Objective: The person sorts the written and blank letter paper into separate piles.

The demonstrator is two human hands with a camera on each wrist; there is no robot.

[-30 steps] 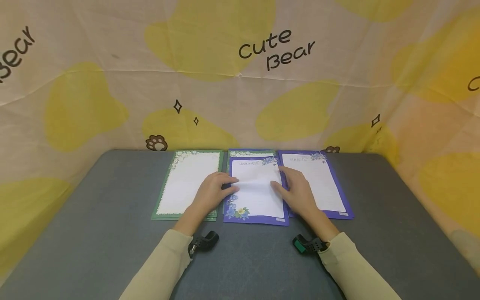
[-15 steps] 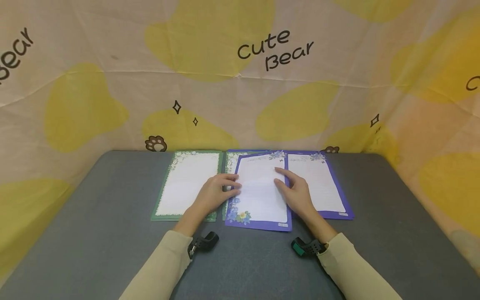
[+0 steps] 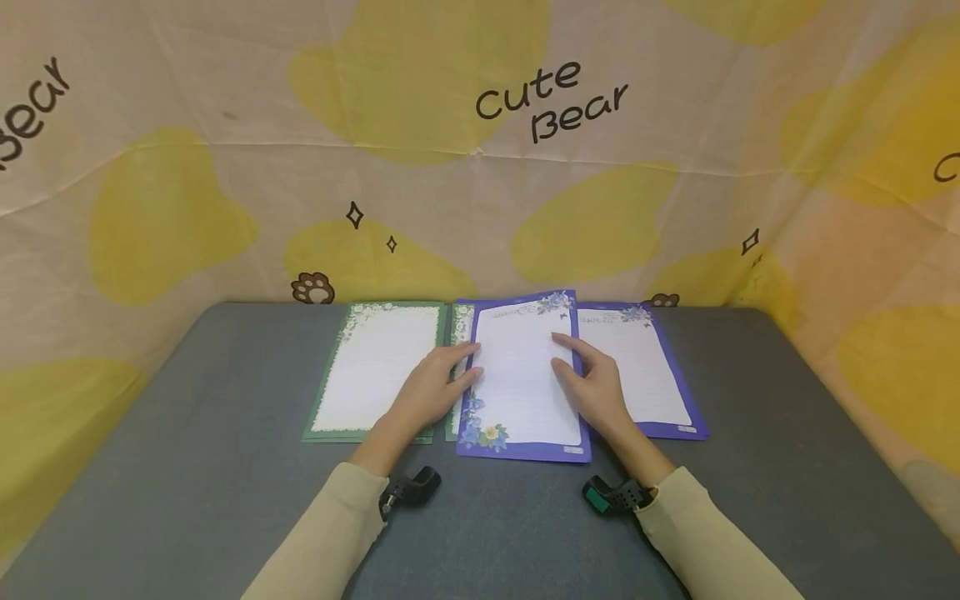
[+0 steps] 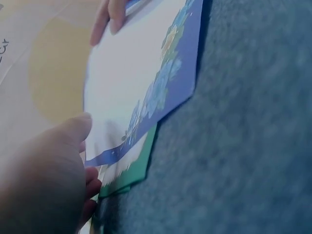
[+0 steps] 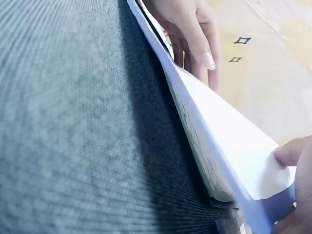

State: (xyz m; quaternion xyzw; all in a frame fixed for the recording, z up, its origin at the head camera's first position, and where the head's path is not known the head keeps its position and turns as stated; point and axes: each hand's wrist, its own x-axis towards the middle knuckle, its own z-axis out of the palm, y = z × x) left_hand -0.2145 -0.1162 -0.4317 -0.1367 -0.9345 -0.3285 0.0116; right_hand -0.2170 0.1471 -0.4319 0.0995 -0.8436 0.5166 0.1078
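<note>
A sheet of decorated letter paper (image 3: 517, 375) with a blue-violet border and printed flowers is at the middle, raised and slightly bent. My left hand (image 3: 435, 385) is at its left edge, index fingertip and thumb overlapping the border. In the left wrist view the thumb lies at the margin and the curled fingers are partly behind it. My right hand (image 3: 596, 385) grips the opposite side, thumb on the white face and fingers partly hidden beneath, as the right wrist view shows. A green-bordered sheet (image 3: 459, 421) lies underneath, mostly covered.
Green-bordered paper (image 3: 382, 358) lies to the left and blue-bordered paper (image 3: 652, 375) to the right on the grey table (image 3: 187, 467). A patterned cloth (image 3: 420, 167) hangs behind the table's far edge. Both wrists carry black camera straps.
The blue-bordered sheet has shifted a little right, and its far edge has risen to overlap the cloth. My left thumb and index finger have spread wider; the right hand stays nearly still.
</note>
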